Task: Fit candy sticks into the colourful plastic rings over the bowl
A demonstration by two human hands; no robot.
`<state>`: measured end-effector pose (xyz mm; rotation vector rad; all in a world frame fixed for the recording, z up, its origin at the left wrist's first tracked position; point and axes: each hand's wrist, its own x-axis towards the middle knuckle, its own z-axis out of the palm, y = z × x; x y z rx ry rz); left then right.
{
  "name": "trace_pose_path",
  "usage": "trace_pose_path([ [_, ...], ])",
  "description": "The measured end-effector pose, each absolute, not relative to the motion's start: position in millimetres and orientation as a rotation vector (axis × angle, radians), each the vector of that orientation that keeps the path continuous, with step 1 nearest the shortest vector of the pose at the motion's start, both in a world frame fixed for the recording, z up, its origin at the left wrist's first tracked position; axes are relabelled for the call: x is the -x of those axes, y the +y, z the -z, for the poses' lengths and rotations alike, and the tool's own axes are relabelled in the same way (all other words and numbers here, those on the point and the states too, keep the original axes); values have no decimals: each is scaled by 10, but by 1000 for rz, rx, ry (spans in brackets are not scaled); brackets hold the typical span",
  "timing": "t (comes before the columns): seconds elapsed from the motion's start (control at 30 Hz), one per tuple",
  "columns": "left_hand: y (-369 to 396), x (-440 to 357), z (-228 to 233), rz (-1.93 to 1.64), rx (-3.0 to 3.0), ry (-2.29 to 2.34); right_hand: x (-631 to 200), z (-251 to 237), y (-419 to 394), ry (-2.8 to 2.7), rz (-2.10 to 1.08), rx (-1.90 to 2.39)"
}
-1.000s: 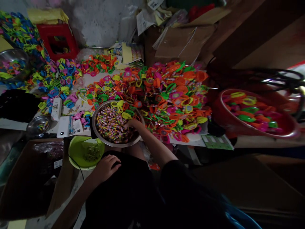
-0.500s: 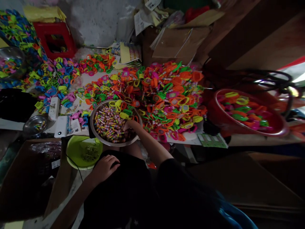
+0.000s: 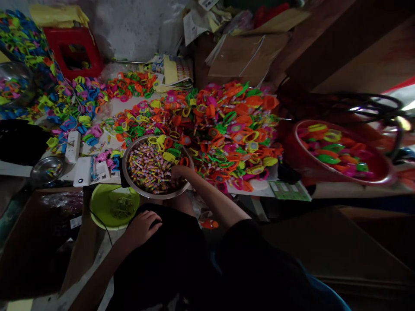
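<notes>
Nearest, the person's dark lap, with the left hand (image 3: 144, 226) lying flat on it, fingers loosely spread and holding nothing. Just left of that hand, a lime green bowl (image 3: 103, 203) sits low, below the table edge, with small dull bits inside.

Next out, the right hand (image 3: 179, 172) reaches into the near right side of a metal bowl (image 3: 135, 188) at the table's front edge. Fingers are curled down among the small striped candies (image 3: 147, 166) that fill the bowl; whether it actually grips any is hard to tell, too dark and small. A few yellow and green plastic rings (image 3: 167, 151) rest on the bowl's far rim.

Left of the bowl: a white box (image 3: 82, 172), a small steel dish (image 3: 43, 170), a white power strip (image 3: 73, 147).

Beyond and right of the bowl, a big heap of orange, pink and green toy watches (image 3: 233, 129) covers the table. Far left, a blue and yellow pile (image 3: 74, 108). Right, well apart, a red basin (image 3: 376, 175) holds more watches. Farthest back, a red stool (image 3: 74, 52) and cardboard (image 3: 246, 56).
</notes>
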<state>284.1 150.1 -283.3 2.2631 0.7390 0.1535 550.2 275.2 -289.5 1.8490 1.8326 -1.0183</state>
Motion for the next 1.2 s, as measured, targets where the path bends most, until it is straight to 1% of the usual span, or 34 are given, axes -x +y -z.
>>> trace_pose_path([
  [0.2,1538,-2761,2801,-113,-2215,793,-5687,2728,2641,1937,1066,-1871],
  [0.5,1551,-2802,2749,-81,-2243,808,-5918,2651,2563,2194,1209,-2099],
  [0.57,1550,-2810,2742,-96,-2242,809,-5933,2671,2544,2244,1290,-2174],
  [0.7,1560,-2841,2699,-134,-2217,819,-5895,2734,2515,2372,1596,-2383],
  [0.8,1566,-2884,2656,-129,-2202,842,-5856,2765,2499,2279,1733,-2495],
  [0.87,1566,-2910,2640,-119,-2204,848,-5841,2773,2477,2205,1766,-2500],
  [0.93,1562,-2926,2641,-110,-2210,849,-5826,2779,2436,2251,1661,-2434],
  [1.03,1554,-2932,2664,-103,-2218,851,-5772,2805,2352,2351,1275,-2218],
  [1.1,1549,-2928,2680,-109,-2221,850,-5711,2835,2311,2322,1084,-2071],
  [1.2,1548,-2918,2691,-100,-2224,858,-5615,2870,2324,2255,986,-2001],
])
